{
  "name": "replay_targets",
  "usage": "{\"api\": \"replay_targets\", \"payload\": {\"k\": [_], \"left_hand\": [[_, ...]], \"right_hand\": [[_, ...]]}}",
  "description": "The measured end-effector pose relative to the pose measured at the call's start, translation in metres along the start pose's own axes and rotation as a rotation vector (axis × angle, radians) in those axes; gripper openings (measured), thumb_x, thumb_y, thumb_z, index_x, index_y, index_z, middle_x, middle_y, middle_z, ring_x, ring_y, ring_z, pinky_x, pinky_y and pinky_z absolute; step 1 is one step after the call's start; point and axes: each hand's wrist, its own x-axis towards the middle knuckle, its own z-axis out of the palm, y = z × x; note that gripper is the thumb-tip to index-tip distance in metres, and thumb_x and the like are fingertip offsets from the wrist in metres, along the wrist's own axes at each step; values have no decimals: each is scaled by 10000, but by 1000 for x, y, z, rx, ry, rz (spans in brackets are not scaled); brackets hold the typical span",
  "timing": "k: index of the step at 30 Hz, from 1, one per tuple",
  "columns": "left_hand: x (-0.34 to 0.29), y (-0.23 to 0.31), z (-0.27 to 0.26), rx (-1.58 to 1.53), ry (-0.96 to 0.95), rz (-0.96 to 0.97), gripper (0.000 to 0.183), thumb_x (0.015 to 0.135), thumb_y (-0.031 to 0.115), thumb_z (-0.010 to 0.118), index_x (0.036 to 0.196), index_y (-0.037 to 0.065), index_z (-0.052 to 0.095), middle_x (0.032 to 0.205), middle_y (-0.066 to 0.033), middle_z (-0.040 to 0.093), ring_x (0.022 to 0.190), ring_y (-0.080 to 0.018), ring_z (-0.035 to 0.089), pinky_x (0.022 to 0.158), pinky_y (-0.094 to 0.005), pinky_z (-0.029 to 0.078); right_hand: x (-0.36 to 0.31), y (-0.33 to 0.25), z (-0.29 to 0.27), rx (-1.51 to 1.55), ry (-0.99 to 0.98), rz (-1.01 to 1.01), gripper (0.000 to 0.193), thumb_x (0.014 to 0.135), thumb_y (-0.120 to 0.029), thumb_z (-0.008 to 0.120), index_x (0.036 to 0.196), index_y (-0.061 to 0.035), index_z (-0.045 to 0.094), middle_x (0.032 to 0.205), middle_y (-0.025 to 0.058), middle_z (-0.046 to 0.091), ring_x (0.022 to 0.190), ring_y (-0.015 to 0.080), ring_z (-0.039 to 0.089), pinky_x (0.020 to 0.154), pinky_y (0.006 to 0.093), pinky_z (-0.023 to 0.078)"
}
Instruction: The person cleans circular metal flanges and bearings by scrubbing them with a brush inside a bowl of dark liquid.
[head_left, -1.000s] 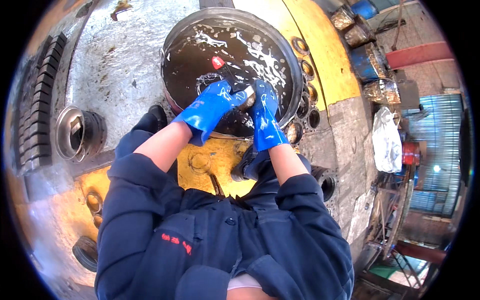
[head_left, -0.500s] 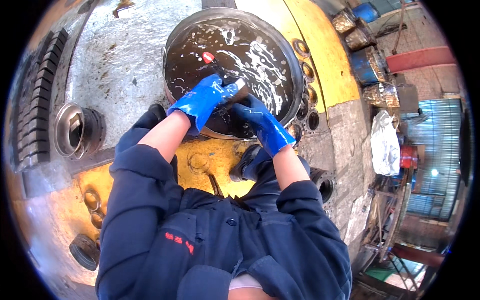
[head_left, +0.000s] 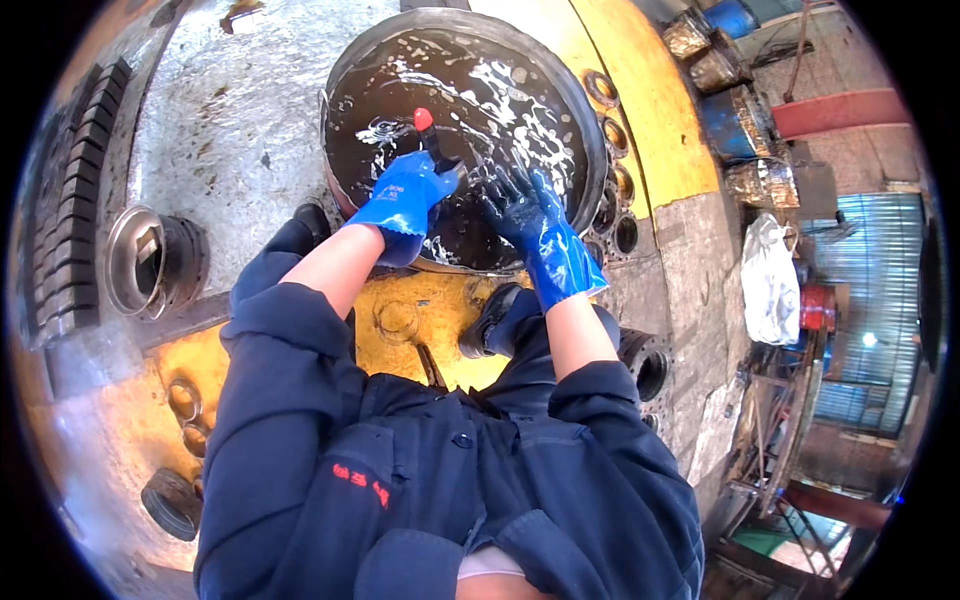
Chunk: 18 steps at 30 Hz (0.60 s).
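Observation:
My left hand (head_left: 412, 190), in a blue rubber glove, is closed round a brush with a black handle (head_left: 431, 140) and a red end that points away from me. Its working end is hard to make out beside the glove. To the right, my gloved right hand (head_left: 520, 215) is open with fingers spread, wet and dark at the fingertips, and holds nothing. Both hands are over a large round metal tub (head_left: 590, 110) of dark brown liquid (head_left: 380, 100) with foam and bright reflections on top.
Metal rings (head_left: 601, 90) line the tub's right side on the yellow floor. A flanged metal cylinder (head_left: 140, 262) stands at left, near a row of dark blocks (head_left: 85, 190). Drums (head_left: 735, 130) and a white sack (head_left: 770, 285) are farther right. My shoe (head_left: 488, 320) is close to the tub.
My right hand has opened and spread its fingers, moving apart from the left. The left hand has tilted with the brush, and its red end has shifted slightly right.

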Motion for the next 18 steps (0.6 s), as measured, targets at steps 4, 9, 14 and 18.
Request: {"api": "replay_targets", "payload": {"k": [4,9,14,18], "left_hand": [[-23,47,-2,-512,-114,105,520,1019,414,700,1300,-24,708,1200,-191,768,1107,-272,714,1008,-371,517],[-9,27,44,-473,-17,311,440,1027,370,711,1305,29,726,1178,-116,781,1054,-236,721,978,-375,534],[22,15,23,249,62,68,398,989,456,644,1277,205,758,1137,-195,763,1056,-418,714,914,-491,576],[10,17,24,-42,138,302,412,990,421,667,1298,159,749,1180,-201,758,1105,-414,705,954,-481,560]], "right_hand": [[1,7,-1,-217,-21,-126,598,1088,-549,411,1480,-128,575,1443,127,656,1314,333,609,1128,548,453],[5,22,8,107,-497,44,643,1085,-531,406,1470,-42,563,1345,181,678,1210,351,637,1119,502,493],[5,35,12,-11,-102,37,722,1072,-662,375,1531,-122,511,1544,188,555,1390,390,518,1200,602,357],[2,30,7,-73,-138,47,633,1057,-607,488,1460,-125,571,1467,171,603,1317,369,575,1150,584,441]]}}
